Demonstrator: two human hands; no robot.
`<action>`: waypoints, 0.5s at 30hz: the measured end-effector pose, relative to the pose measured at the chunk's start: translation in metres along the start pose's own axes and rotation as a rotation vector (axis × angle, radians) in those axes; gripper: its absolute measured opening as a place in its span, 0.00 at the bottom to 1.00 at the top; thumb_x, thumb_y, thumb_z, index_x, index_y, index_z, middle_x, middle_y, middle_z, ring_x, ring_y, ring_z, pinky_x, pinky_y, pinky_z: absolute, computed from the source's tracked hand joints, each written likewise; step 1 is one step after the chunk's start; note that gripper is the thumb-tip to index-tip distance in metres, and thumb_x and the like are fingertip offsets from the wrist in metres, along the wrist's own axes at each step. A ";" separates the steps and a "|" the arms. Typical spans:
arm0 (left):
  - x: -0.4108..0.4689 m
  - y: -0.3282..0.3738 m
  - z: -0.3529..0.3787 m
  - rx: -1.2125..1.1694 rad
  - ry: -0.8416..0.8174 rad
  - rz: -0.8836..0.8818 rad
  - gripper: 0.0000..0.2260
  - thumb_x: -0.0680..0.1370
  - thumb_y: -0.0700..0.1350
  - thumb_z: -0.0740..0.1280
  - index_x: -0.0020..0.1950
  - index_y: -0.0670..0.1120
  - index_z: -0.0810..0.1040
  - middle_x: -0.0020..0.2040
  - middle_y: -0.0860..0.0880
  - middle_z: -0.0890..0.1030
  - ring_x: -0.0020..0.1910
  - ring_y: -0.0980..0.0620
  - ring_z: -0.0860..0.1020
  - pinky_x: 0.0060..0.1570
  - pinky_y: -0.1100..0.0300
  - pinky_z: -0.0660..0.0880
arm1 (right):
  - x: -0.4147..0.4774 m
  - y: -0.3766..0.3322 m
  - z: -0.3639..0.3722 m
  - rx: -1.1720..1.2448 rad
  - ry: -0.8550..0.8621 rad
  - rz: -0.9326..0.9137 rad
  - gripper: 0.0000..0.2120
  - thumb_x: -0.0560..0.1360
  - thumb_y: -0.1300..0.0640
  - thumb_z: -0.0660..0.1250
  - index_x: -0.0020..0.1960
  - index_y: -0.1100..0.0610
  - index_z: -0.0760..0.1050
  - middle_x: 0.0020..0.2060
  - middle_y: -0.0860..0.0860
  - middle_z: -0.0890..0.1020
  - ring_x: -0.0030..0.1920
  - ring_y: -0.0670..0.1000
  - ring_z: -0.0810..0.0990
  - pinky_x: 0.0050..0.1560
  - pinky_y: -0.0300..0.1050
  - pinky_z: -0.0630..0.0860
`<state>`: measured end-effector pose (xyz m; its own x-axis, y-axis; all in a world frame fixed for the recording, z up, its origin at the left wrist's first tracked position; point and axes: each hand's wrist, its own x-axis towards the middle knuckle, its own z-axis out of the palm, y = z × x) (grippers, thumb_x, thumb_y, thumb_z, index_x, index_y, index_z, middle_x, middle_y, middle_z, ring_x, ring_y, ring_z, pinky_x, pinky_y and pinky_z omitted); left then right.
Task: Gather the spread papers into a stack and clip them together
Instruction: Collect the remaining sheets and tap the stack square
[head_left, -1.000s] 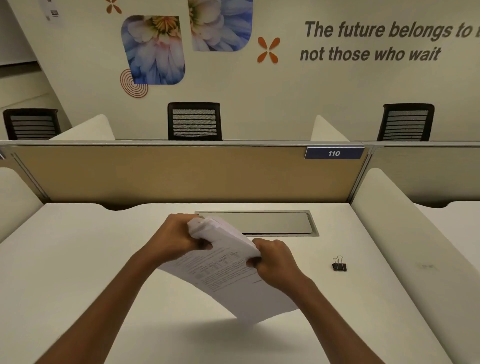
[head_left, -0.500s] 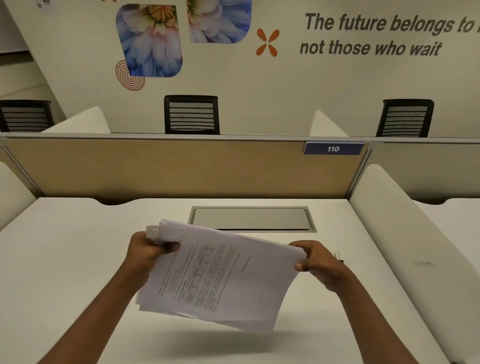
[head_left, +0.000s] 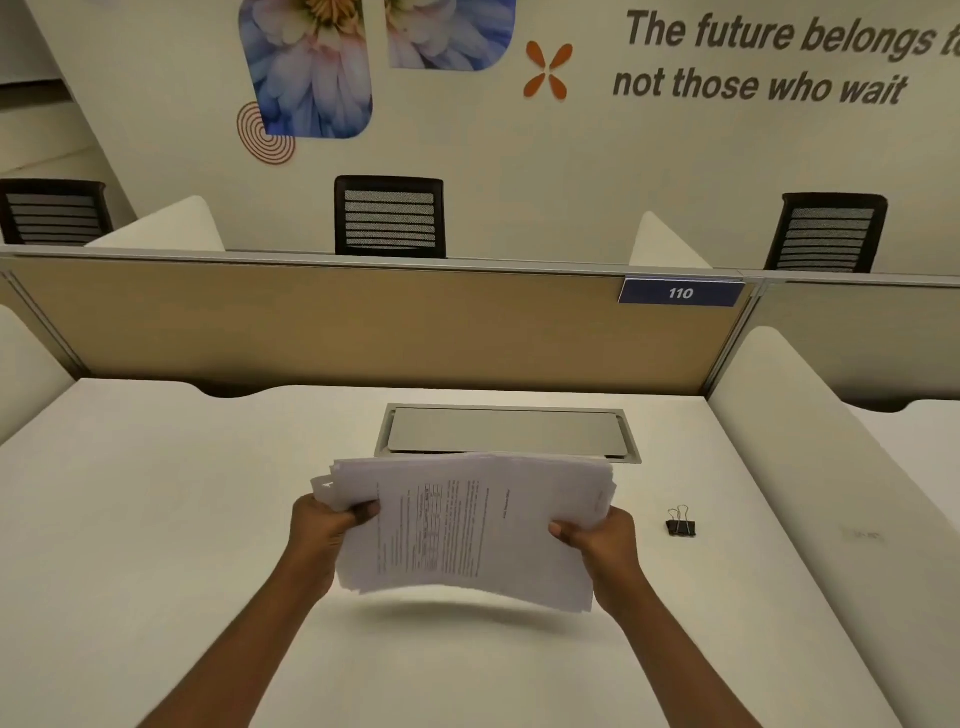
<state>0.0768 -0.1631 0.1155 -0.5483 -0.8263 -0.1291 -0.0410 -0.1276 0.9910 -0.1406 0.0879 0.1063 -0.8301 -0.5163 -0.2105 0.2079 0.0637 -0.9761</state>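
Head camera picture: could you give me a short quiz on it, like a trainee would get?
1. True or false: the binder clip is already clipped onto the papers.
2. Which hand is nearer the binder clip? A: left hand. B: right hand.
3. Fill in: the sign on the partition reads ___.
Key: 1 false, it lies apart on the desk; 2 B; 3 110.

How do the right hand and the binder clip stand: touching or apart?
Apart. The head view shows bare desk between the binder clip and the right hand, which grips the paper stack.
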 end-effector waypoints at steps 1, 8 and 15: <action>0.001 -0.003 0.000 0.014 -0.006 0.004 0.09 0.62 0.40 0.75 0.40 0.48 0.87 0.38 0.45 0.87 0.35 0.48 0.85 0.31 0.58 0.81 | 0.001 0.002 0.000 -0.012 0.027 -0.001 0.17 0.54 0.64 0.79 0.42 0.59 0.82 0.38 0.52 0.87 0.37 0.54 0.86 0.33 0.45 0.80; 0.006 -0.020 -0.003 0.072 -0.031 -0.031 0.10 0.60 0.41 0.76 0.40 0.48 0.87 0.37 0.46 0.87 0.36 0.49 0.85 0.34 0.57 0.80 | 0.004 0.029 -0.008 -0.058 0.043 -0.027 0.16 0.58 0.71 0.79 0.39 0.55 0.82 0.36 0.47 0.87 0.36 0.48 0.85 0.31 0.36 0.79; -0.003 -0.033 -0.003 0.076 -0.098 -0.068 0.17 0.59 0.41 0.77 0.47 0.47 0.85 0.42 0.46 0.87 0.43 0.49 0.84 0.41 0.58 0.78 | 0.005 0.053 -0.014 -0.101 0.021 0.005 0.19 0.59 0.74 0.77 0.41 0.52 0.84 0.38 0.49 0.87 0.39 0.48 0.85 0.34 0.36 0.79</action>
<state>0.0825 -0.1581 0.0832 -0.6212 -0.7588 -0.1958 -0.1425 -0.1363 0.9804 -0.1414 0.1005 0.0527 -0.8402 -0.4978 -0.2150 0.1592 0.1525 -0.9754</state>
